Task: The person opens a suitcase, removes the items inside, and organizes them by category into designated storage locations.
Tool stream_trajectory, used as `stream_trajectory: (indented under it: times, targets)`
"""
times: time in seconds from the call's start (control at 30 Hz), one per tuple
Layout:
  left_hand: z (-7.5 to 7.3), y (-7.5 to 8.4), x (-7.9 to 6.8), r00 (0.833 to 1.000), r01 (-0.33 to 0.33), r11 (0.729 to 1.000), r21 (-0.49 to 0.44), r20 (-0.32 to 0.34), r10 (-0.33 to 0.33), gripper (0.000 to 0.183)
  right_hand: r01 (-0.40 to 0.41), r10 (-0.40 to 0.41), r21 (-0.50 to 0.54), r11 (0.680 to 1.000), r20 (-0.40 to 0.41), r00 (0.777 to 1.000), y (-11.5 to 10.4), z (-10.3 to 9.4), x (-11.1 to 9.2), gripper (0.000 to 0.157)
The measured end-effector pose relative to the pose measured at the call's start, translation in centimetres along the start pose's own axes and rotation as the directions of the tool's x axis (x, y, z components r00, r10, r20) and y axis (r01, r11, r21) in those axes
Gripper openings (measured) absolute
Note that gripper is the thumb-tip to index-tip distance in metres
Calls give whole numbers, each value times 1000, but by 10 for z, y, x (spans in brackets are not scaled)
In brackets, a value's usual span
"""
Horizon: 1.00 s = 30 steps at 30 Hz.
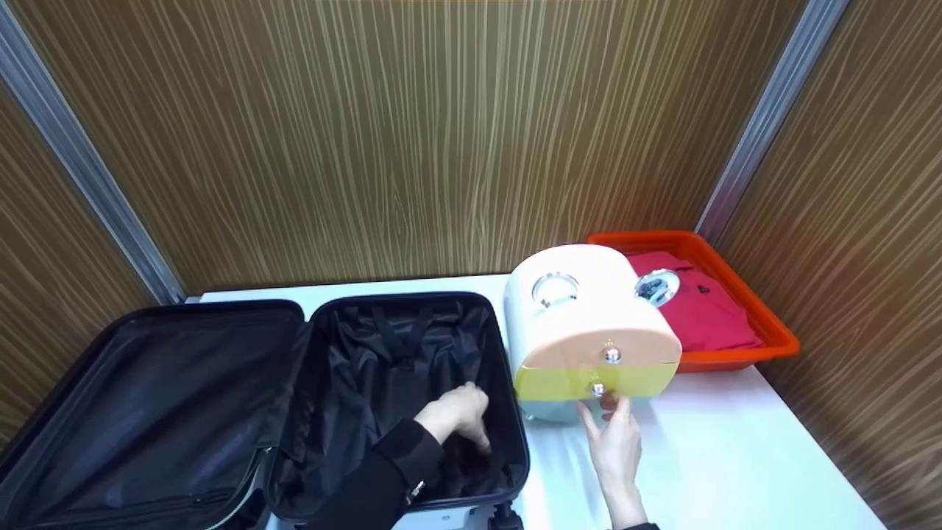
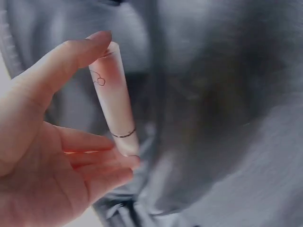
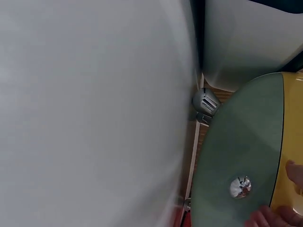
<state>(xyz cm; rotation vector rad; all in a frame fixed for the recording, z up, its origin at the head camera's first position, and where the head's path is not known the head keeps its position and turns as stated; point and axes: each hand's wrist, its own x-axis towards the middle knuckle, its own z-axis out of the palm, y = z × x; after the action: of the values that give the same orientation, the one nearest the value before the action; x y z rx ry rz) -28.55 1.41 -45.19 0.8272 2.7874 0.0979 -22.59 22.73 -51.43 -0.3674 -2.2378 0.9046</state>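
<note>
My left hand (image 1: 460,412) reaches down into the right half of an open black suitcase (image 1: 416,508). In the left wrist view, that hand (image 2: 57,161) holds a slim pink-and-white cosmetic tube (image 2: 112,94) lengthwise, thumb at one end, fingertips at the other. Dark lining lies behind it. My right hand (image 1: 617,445) is at the front of a rounded storage box (image 1: 559,258) with peach, yellow and green drawer fronts. Its thumb and fingers are spread just below the round knob (image 1: 597,389) of the yellow drawer (image 1: 556,383). In the right wrist view, fingertips (image 3: 270,217) reach the yellow front.
The suitcase's other half (image 1: 169,412) lies open at the left. Behind the storage box, an orange basket (image 1: 743,294) holds a folded red garment (image 1: 699,309). Everything stands on a white table (image 1: 736,442), with wood-grain walls (image 1: 405,147) behind and beside it.
</note>
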Motion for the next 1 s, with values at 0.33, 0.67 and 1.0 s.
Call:
stream_trajectory:
  times: [0.33,0.67,1.0]
  targets:
    - [-44,11,-36,941,-156,987,-36,-309,138,69,-29,39,-64,998,153,988,7,8,-1,26]
    - [-42,48,-67,857,-206,961,-184,-507,87,90,61,-51,-73,995,135,990,12,7,5,12]
    - [-22,72,-65,836,-270,921,-280,-543,80,89,30,-19,-67,997,158,987,8,-6,-4,11]
